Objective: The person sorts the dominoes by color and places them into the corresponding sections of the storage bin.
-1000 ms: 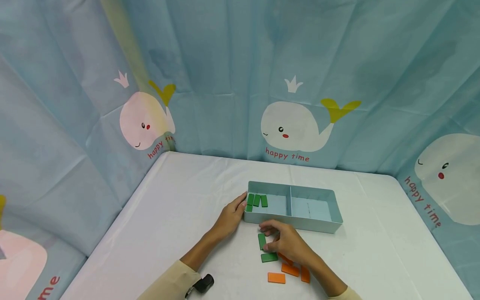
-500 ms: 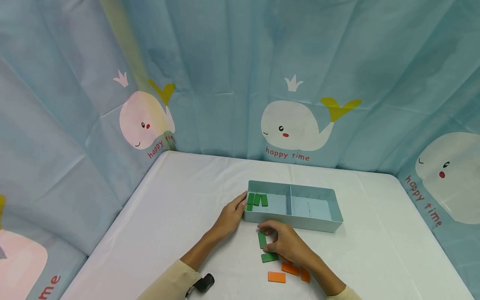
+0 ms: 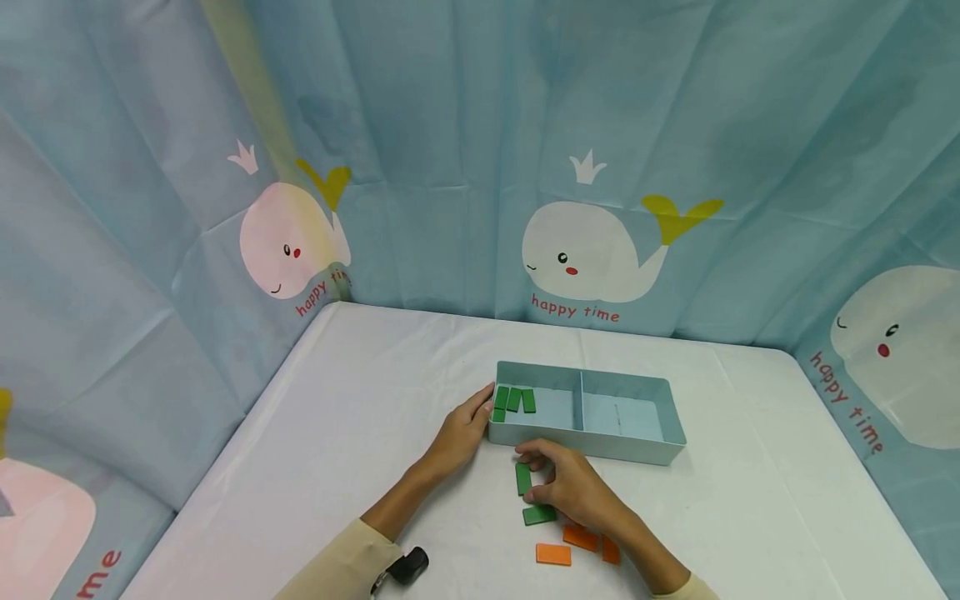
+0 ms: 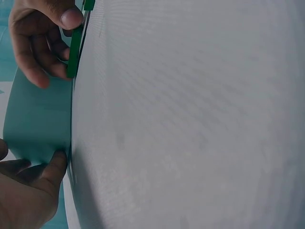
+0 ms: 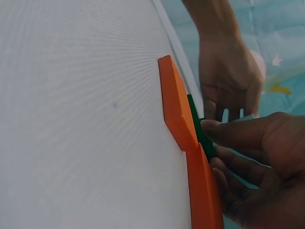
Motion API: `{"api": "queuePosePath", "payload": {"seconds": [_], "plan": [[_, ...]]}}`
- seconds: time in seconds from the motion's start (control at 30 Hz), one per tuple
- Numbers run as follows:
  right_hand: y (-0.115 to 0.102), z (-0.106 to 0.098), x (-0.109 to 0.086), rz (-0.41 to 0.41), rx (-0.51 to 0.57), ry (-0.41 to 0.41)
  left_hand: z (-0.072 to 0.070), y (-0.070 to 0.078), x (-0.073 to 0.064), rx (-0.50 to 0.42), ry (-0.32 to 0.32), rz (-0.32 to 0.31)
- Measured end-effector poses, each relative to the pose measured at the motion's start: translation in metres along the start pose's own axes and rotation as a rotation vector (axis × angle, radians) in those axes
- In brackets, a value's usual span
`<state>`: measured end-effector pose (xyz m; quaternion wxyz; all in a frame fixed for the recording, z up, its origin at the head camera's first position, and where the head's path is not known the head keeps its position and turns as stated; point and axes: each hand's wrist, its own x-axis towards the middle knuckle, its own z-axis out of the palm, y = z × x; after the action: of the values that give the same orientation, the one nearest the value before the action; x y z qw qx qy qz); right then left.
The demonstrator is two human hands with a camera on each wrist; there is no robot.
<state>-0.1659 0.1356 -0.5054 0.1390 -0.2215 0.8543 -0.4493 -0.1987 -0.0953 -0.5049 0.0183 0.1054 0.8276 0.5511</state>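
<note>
A light blue two-part box [image 3: 632, 451] stands on the white table; several green tiles [image 3: 528, 401] lie in its left compartment. My left hand [image 3: 456, 437] rests against the box's left end, its fingers looking mostly straight. In front of the box my right hand [image 3: 573, 483] pinches a green tile [image 3: 522, 479] end to end, thumb at the near end and fingers at the far end. The left wrist view also shows this green tile [image 4: 74, 52] between thumb and fingers, close to the tabletop. Another green tile [image 3: 538, 515] lies just nearer, partly under the right hand.
Orange tiles lie below the right hand: one flat in front [image 3: 553, 554], another orange tile [image 3: 581, 537] behind it, and a third orange tile [image 3: 611, 549] beside the forearm. A black object [image 3: 408, 567] is at the left cuff. A whale-print curtain [image 3: 450, 167] hangs behind the table.
The pinched green tile has shifted very slightly toward the box with the right hand. An orange tile seen earlier beneath that hand is now hidden. The left hand and box have stayed put.
</note>
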Motion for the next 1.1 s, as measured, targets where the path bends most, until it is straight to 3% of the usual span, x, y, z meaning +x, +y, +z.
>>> {"api": "queuePosePath", "payload": {"seconds": [0.6, 1.1], "plan": [[-0.005, -0.002, -0.004, -0.006, 0.048, 0.008, 0.001, 0.000, 0.000, 0.000, 0.005, -0.003], [-0.020, -0.011, -0.007, -0.088, 0.058, 0.103, -0.001, 0.000, -0.002, -0.019, -0.003, -0.013]]}}
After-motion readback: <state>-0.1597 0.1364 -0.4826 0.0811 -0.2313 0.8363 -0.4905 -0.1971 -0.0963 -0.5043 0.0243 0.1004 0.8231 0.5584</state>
